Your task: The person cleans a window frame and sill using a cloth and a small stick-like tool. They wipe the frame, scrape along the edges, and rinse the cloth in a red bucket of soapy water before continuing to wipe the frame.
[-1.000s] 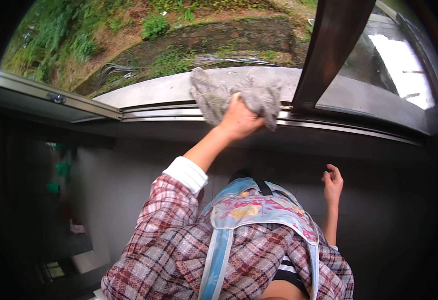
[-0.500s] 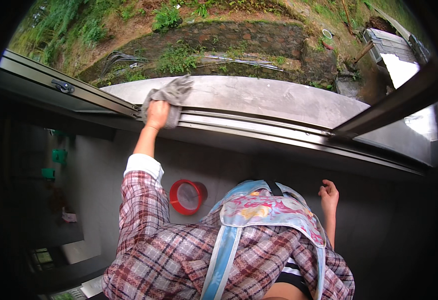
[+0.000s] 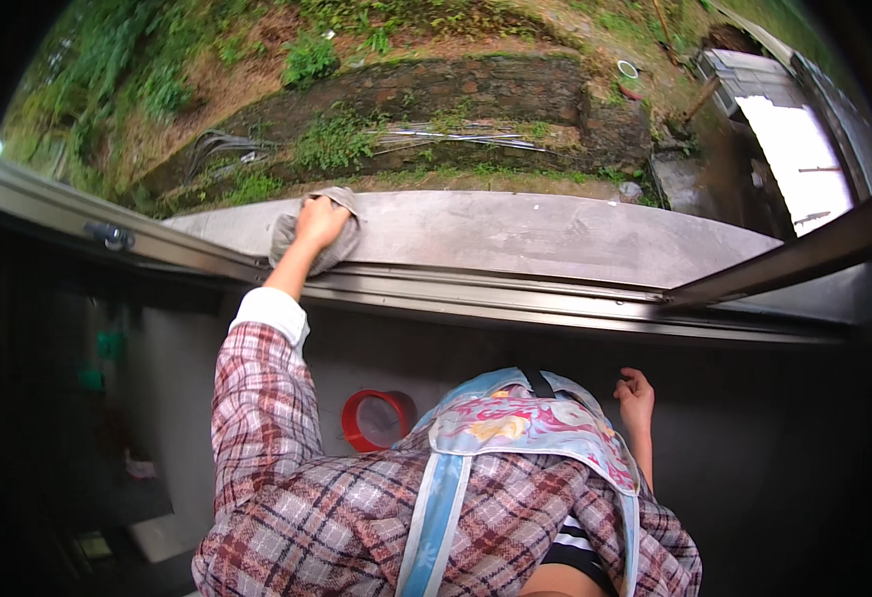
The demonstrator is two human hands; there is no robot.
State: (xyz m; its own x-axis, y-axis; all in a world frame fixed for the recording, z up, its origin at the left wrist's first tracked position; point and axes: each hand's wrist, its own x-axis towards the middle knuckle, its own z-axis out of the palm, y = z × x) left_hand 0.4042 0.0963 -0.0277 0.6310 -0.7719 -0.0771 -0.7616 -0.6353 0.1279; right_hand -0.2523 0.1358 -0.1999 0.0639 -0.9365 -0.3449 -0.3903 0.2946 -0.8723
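Observation:
A grey cloth (image 3: 340,249) is bunched beneath my left hand (image 3: 322,221), whose fingers are closed on it. The cloth rests on the pale outer ledge (image 3: 516,229), just beyond the metal window track (image 3: 476,295). My left arm reaches forward over that track. Lower down on the right, my right hand (image 3: 636,400) hangs beside the blue patterned apron (image 3: 501,423). Its fingers are loosely bent and apart, and nothing is in them.
A red bucket (image 3: 376,420) stands on the dark floor in front of me. Window frames rise on the left (image 3: 117,224) and on the right (image 3: 784,254). Outside, a stone wall (image 3: 446,85) and a planted slope lie past the ledge.
My left hand has pushed the cloth from the window track onto the outer ledge. The whole view has tilted slightly. My right hand still hangs at my side.

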